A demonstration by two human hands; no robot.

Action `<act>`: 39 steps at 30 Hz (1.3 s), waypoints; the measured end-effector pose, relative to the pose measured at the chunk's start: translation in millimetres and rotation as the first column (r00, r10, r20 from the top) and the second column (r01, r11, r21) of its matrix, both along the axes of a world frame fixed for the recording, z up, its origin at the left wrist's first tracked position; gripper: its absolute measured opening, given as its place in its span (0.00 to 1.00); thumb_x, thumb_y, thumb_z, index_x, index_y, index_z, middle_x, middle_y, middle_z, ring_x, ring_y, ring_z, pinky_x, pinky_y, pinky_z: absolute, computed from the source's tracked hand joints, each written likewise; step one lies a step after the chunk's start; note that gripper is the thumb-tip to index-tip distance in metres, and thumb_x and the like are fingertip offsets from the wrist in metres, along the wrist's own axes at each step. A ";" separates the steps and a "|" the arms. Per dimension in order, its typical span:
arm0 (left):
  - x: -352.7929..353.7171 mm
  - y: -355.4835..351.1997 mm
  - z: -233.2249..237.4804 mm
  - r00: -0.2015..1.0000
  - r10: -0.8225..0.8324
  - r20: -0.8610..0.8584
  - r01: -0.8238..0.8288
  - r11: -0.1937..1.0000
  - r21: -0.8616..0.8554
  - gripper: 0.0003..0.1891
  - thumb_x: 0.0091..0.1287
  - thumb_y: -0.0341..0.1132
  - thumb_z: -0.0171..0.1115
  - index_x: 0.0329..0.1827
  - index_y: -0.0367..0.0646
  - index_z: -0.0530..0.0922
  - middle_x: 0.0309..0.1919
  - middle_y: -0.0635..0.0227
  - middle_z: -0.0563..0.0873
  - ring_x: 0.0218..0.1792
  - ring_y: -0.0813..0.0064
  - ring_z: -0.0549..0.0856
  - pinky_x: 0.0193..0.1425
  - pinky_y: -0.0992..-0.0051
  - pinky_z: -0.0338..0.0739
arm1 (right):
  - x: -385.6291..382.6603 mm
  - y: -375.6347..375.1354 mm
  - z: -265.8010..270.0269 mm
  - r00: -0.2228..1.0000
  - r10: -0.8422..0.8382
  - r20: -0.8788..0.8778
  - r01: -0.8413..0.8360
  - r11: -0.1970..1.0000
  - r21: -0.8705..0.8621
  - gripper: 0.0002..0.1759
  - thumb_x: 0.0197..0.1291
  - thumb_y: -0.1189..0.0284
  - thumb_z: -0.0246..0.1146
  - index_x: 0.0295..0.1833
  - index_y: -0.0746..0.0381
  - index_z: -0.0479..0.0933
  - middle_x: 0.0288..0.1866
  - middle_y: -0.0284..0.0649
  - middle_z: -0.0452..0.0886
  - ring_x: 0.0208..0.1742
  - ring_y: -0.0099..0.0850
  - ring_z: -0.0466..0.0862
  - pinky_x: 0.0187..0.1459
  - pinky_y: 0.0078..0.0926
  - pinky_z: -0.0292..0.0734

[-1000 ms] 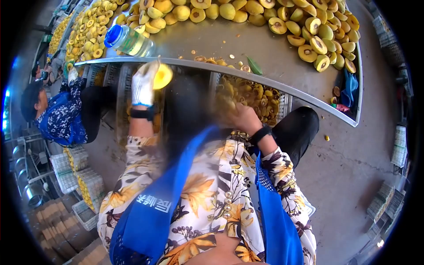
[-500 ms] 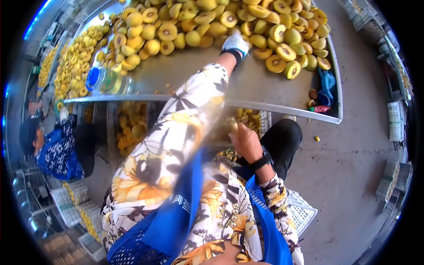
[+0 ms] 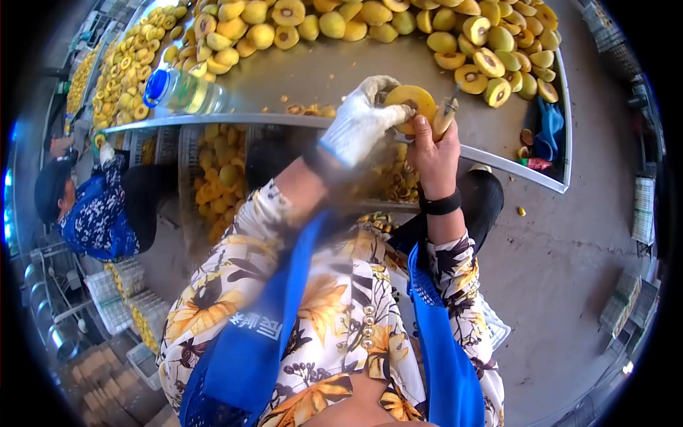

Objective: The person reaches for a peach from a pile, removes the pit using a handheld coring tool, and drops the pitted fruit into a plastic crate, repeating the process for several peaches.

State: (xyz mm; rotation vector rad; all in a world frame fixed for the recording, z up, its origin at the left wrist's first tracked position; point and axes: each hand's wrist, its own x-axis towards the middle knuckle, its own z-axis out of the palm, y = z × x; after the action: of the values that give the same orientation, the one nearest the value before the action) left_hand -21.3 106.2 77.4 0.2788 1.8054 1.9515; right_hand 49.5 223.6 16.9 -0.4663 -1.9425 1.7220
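Note:
My left hand, in a white glove, pinches a yellow fruit half above the front edge of the metal table. Against the fruit's right side is my right hand, bare with a black wristband, its fingers wrapped round a small tool with a pale handle. The tool's tip is too small to make out. Beyond my hands, many halved yellow fruits lie heaped on the table. Small brown and yellow scraps rest near its front rim.
A blue-capped clear bottle lies on the table at left. A blue cloth and red packet lie in its right corner. Crates of fruit stand below. Another person sits at left. White crates stand behind them.
My left hand has drawn back from the fruit heap with a fruit half in it. My right hand has risen from below the table edge to meet it, tool in hand.

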 end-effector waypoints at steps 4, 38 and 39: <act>3.9 -40.8 -26.9 0.795 -0.215 -0.567 0.116 0.972 -0.206 0.17 0.68 0.38 0.52 0.55 0.38 0.71 0.45 0.66 0.80 0.46 0.76 0.78 0.53 0.77 0.72 | 4.7 -20.4 9.9 0.974 0.222 0.051 -0.217 0.972 -0.087 0.13 0.63 0.66 0.58 0.43 0.66 0.70 0.26 0.31 0.77 0.18 0.18 0.71 0.20 0.16 0.65; 25.6 -63.4 -53.1 0.969 0.118 -0.215 -0.091 0.987 0.129 0.15 0.63 0.36 0.54 0.48 0.35 0.74 0.40 0.57 0.81 0.40 0.61 0.81 0.46 0.70 0.75 | 46.2 -86.7 47.0 0.658 0.620 0.429 -0.380 0.764 -0.522 0.05 0.60 0.72 0.54 0.38 0.61 0.66 0.19 0.31 0.68 0.11 0.18 0.64 0.12 0.17 0.61; 22.7 -63.0 -58.3 0.979 0.099 -0.176 -0.073 0.986 0.148 0.15 0.63 0.37 0.54 0.47 0.35 0.74 0.39 0.58 0.81 0.39 0.63 0.81 0.45 0.71 0.75 | 46.2 -86.7 47.9 0.641 0.647 0.413 -0.363 0.730 -0.580 0.05 0.60 0.72 0.54 0.38 0.60 0.65 0.18 0.30 0.67 0.11 0.17 0.63 0.11 0.17 0.61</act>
State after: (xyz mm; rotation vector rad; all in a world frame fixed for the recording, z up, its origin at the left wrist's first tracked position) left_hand 1.4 43.2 19.1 0.4463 1.8210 2.1815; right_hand 95.7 136.9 64.8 -0.7311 -2.2400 2.7138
